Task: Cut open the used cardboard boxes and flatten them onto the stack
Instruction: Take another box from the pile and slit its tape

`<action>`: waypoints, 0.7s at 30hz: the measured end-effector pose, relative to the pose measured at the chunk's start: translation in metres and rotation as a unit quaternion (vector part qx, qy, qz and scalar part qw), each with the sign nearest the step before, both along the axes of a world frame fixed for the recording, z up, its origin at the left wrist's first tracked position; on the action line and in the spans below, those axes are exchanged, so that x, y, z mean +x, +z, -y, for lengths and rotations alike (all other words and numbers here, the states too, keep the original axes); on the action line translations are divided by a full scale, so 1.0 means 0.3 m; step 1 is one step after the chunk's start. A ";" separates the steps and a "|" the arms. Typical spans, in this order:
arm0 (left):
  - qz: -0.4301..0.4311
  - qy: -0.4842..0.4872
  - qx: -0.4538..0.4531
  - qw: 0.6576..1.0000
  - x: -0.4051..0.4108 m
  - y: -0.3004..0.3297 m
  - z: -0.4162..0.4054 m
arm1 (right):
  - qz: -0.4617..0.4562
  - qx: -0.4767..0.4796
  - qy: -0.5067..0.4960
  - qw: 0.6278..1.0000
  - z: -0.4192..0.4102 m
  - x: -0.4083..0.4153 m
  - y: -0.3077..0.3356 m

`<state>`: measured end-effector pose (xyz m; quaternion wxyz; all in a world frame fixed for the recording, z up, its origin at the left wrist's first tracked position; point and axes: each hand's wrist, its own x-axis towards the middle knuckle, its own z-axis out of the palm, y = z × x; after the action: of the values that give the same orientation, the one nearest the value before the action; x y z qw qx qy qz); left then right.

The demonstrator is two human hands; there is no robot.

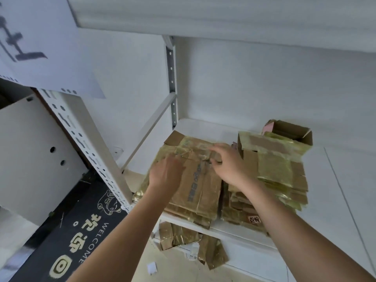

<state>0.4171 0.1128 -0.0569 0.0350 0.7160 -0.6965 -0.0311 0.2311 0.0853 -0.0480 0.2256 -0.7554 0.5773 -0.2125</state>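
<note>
A flattened brown cardboard box (200, 180) with yellowish tape and dark print lies on top of the left stack on the white shelf (329, 180). My left hand (165, 174) rests flat on its left part, fingers spread. My right hand (227, 163) presses on its upper right part, fingertips at the taped seam. Beside it on the right stands a second stack of flattened boxes (278, 176). Behind that stack sits a small open cardboard box (293, 132), still in its box shape. No cutting tool is visible.
A white perforated shelf post (85, 143) slants at the left, another upright (172, 82) at the back. Cardboard scraps (193, 243) lie on the floor under the shelf. A dark welcome mat (77, 237) covers the floor at lower left. A shelf board hangs overhead.
</note>
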 end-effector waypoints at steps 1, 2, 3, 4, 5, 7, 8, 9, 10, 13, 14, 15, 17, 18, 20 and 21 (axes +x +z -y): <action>-0.027 -0.027 -0.023 0.999 -0.043 0.032 -0.001 | -0.017 -0.032 -0.008 0.999 -0.011 -0.040 0.032; -0.048 -0.062 -0.047 0.996 -0.092 0.062 -0.004 | -0.038 -0.060 -0.018 0.997 -0.022 -0.084 0.058; -0.059 -0.099 -0.072 0.991 -0.144 0.088 -0.008 | -0.056 -0.084 -0.030 0.994 -0.033 -0.134 0.080; -0.062 -0.132 -0.092 0.985 -0.199 0.112 -0.014 | -0.070 -0.102 -0.042 0.991 -0.045 -0.187 0.098; -0.062 -0.158 -0.107 0.980 -0.254 0.133 -0.020 | -0.081 -0.114 -0.055 0.989 -0.056 -0.243 0.114; -0.060 -0.196 -0.124 0.971 -0.367 0.159 -0.030 | -0.098 -0.121 -0.077 0.985 -0.073 -0.360 0.138; -0.060 -0.209 -0.127 0.968 -0.423 0.167 -0.034 | -0.107 -0.119 -0.084 0.983 -0.075 -0.419 0.147; -0.062 -0.220 -0.123 0.966 -0.477 0.172 -0.035 | -0.119 -0.117 -0.092 0.982 -0.074 -0.481 0.151; -0.064 -0.227 -0.118 0.965 -0.529 0.174 -0.034 | -0.131 -0.114 -0.101 0.980 -0.068 -0.544 0.153; -0.055 -0.240 -0.117 0.962 -0.673 0.161 -0.009 | -0.151 -0.096 -0.131 0.975 -0.040 -0.723 0.137; -0.062 -0.240 -0.116 0.962 -0.720 0.155 0.003 | -0.160 -0.089 -0.137 0.973 -0.028 -0.777 0.126; -0.072 -0.237 -0.112 0.962 -0.765 0.150 0.015 | -0.172 -0.077 -0.140 0.972 -0.012 -0.829 0.113; -0.082 -0.224 -0.097 0.966 -0.855 0.139 0.040 | -0.200 -0.055 -0.128 0.970 0.025 -0.924 0.082; -0.078 -0.217 -0.091 0.969 -0.897 0.129 0.054 | -0.212 -0.045 -0.118 0.969 0.049 -0.966 0.066; -0.062 -0.204 -0.084 0.973 -0.967 0.102 0.073 | -0.229 -0.025 -0.091 0.969 0.102 -1.033 0.035; -0.050 -0.195 -0.088 0.975 -0.993 0.087 0.080 | -0.236 -0.021 -0.077 0.968 0.131 -1.056 0.018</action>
<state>0.1191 0.0887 -0.0308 0.1264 0.5577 -0.8203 -0.0117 -0.0858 0.0461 -0.0425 0.0496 -0.7423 0.6659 -0.0569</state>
